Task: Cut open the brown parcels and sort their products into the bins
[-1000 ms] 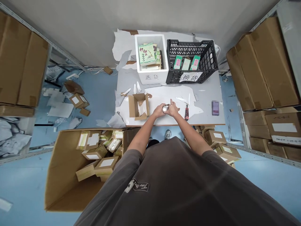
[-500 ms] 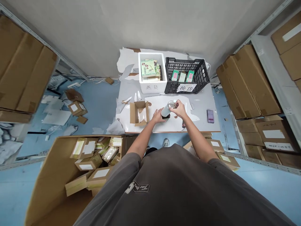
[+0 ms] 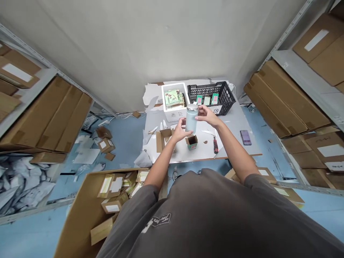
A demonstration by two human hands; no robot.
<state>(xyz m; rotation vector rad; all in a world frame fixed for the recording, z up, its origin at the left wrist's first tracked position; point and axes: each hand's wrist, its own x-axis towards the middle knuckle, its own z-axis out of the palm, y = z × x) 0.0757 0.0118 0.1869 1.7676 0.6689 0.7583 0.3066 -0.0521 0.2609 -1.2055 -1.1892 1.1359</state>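
A pale blue cup with a silver lid (image 3: 191,118) is held upright above the table between my two hands. My left hand (image 3: 181,131) supports its lower left side, fingers curved round it. My right hand (image 3: 206,116) grips its upper right side near the lid. Just below the cup stands a small green box (image 3: 191,142) with its top open and a dark inside. An opened brown carton (image 3: 162,140) with white paper inside sits left of my left wrist, partly hidden by it.
At the table's back stand a white foam box (image 3: 176,115) with green packages and a black crate (image 3: 229,94) with small boxes. A red and black tool (image 3: 215,146) and a phone (image 3: 245,137) lie to the right. A large carton (image 3: 77,204) of parcels is at lower left.
The cup has risen clear of the small green box and turned upright, with both hands now on it. My left hand has left the box. The head view has tilted up.
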